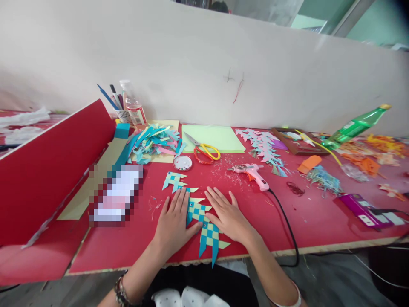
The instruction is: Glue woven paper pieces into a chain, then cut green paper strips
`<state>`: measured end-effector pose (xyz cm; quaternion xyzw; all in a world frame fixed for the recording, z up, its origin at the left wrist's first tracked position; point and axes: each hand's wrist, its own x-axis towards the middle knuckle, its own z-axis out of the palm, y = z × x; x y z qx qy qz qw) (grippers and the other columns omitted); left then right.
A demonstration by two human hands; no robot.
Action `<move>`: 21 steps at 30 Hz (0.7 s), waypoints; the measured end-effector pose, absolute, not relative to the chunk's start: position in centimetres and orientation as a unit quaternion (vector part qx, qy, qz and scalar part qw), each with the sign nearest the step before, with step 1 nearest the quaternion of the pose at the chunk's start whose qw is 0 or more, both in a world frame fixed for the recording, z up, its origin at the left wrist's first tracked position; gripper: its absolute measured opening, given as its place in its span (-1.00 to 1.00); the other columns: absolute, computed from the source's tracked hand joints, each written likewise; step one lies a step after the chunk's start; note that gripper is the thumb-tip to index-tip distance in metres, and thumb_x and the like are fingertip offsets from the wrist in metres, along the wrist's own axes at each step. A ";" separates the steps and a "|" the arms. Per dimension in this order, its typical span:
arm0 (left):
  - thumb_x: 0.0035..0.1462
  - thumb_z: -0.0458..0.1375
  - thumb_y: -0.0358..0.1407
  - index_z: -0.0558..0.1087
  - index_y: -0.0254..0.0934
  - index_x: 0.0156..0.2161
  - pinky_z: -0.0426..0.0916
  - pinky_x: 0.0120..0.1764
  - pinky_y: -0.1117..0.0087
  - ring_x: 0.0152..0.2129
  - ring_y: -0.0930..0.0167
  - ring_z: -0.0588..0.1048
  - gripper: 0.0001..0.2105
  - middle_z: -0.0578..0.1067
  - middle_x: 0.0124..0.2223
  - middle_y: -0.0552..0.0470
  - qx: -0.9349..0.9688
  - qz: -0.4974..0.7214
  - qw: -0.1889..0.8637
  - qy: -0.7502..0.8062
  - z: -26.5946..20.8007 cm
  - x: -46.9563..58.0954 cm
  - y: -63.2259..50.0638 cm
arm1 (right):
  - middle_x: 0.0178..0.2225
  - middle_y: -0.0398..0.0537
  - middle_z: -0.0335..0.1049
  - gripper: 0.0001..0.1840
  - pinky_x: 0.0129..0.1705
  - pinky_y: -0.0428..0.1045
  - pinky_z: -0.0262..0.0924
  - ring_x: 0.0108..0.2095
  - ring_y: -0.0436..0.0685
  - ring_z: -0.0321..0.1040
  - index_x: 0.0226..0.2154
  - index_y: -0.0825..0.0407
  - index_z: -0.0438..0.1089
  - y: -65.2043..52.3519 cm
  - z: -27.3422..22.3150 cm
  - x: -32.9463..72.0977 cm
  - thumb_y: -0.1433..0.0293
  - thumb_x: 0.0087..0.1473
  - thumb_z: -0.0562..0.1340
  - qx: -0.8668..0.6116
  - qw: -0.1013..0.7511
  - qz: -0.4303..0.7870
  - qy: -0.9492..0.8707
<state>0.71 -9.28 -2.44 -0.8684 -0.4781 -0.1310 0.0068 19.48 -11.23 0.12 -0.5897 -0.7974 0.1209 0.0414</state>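
Observation:
Blue and pale-yellow woven paper fish shapes [210, 234] run in a slanting row on the red table, their pointed strip ends sticking out. My left hand [172, 224] lies flat along the left of the row, fingers stretched out, its fingertips over one shape. On the other side, my right hand [228, 217] is also flat with spread fingers, its thumb touching a checkered piece. Neither hand grips anything. The upper fish shape [174, 181] shows just beyond my left fingertips. Parts of the middle shapes are hidden under both hands.
A pink glue gun [252, 172] lies right of my hands, its black cord trailing over the edge. Scissors [206, 152] rest on green paper [188, 133], beside a round lid [182, 163]. A phone [118, 194], paper strips [156, 143] and a red board [57, 170] are leftward; a green bottle [358, 125] leans right.

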 end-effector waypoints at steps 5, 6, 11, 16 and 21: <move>0.03 -0.08 0.05 0.03 -0.42 0.18 0.04 0.08 0.11 0.12 0.19 0.10 -0.29 0.11 0.20 -0.20 -0.867 -0.128 0.000 -0.482 -2.4 0.7 -9.3 | 0.23 -0.09 -0.23 -0.39 0.15 0.31 -0.38 0.23 0.14 -0.33 0.20 -0.07 -0.21 -11.3 0.1 20.6 0.11 0.13 -0.15 -0.631 0.038 0.108 -0.768; 0.03 -0.08 0.05 0.04 -0.43 0.17 0.04 0.07 0.11 0.12 0.19 0.10 -0.29 0.10 0.20 -0.19 -0.867 -0.125 0.000 -0.483 -2.3 0.7 -9.3 | 0.23 -0.09 -0.24 -0.39 0.15 0.31 -0.37 0.23 0.14 -0.32 0.20 -0.06 -0.21 -11.4 0.1 20.9 0.12 0.13 -0.15 -0.640 0.038 0.107 -0.760; 0.04 -0.09 0.05 0.07 -0.40 0.16 0.07 0.06 0.12 0.12 0.20 0.11 -0.32 0.10 0.20 -0.17 -0.867 -0.130 0.012 -0.481 -2.5 0.6 -9.2 | 0.23 -0.08 -0.22 -0.40 0.16 0.26 -0.29 0.22 0.13 -0.28 0.19 -0.04 -0.16 -11.9 -0.1 22.8 0.13 0.13 -0.14 -0.672 0.039 0.105 -0.732; 0.04 -0.09 0.05 0.06 -0.39 0.17 0.08 0.05 0.11 0.11 0.19 0.13 -0.32 0.14 0.19 -0.19 -0.868 -0.150 0.029 -0.472 -3.1 0.4 -8.9 | 0.23 -0.08 -0.19 -0.42 0.15 0.21 -0.19 0.21 0.12 -0.24 0.18 -0.01 -0.11 -12.8 0.2 24.3 0.18 0.13 -0.12 -0.691 0.045 0.112 -0.712; 0.06 -0.12 0.04 0.01 -0.34 0.19 0.08 0.05 0.11 0.11 0.20 0.13 -0.33 0.16 0.18 -0.18 -0.867 -0.165 0.029 -0.469 -3.3 0.4 -8.9 | 0.11 0.02 0.12 -0.54 0.14 0.25 -0.20 0.12 0.17 0.03 0.06 0.00 0.16 -13.3 0.8 24.1 0.28 0.11 -0.05 -0.701 0.111 0.073 -0.701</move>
